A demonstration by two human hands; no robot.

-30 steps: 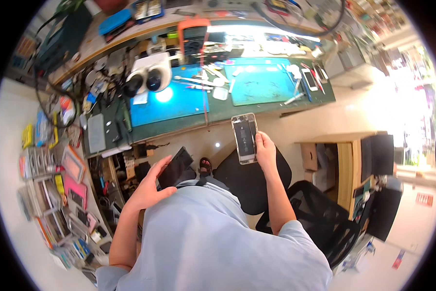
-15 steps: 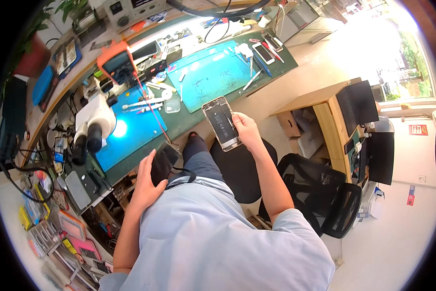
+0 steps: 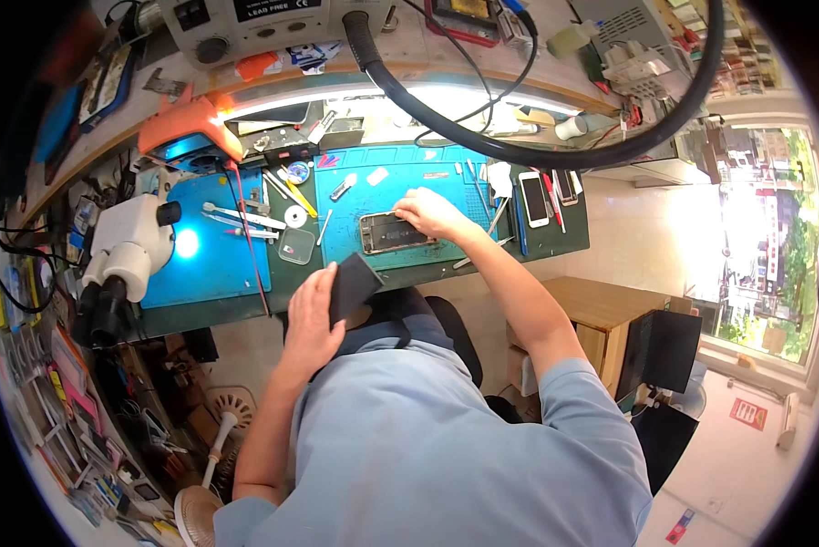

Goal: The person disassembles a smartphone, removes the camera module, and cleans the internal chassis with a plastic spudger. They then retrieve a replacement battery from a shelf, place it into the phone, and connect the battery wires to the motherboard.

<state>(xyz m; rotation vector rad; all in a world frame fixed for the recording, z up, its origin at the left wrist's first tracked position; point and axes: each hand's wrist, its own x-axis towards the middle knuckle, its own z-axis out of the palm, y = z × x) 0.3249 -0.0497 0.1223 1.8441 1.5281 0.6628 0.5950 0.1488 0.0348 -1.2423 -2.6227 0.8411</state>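
Observation:
My left hand [image 3: 314, 314] grips a dark flat panel [image 3: 356, 284] in front of my body, just short of the bench edge. My right hand [image 3: 429, 213] has its fingers curled onto the upper edge of an opened phone [image 3: 389, 235], its battery showing, which lies horizontally on the right blue mat [image 3: 344, 228]. Pale tweezers [image 3: 243, 216], a small clear box [image 3: 297, 246] and several slim tools lie left of the phone. A white phone [image 3: 535, 199] lies to its right.
A microscope [image 3: 131, 232] stands at the bench's left, beside an orange device [image 3: 180, 139]. A thick black hose [image 3: 537, 150] loops from a machine [image 3: 254, 27] on the shelf above. A wooden cabinet [image 3: 592, 301] with monitors stands at lower right, near a window. A chair is under me.
My right hand has carried the opened phone forward from above the chair onto the blue mat. My left hand still holds the dark panel, slightly raised. The view has shifted toward the bench.

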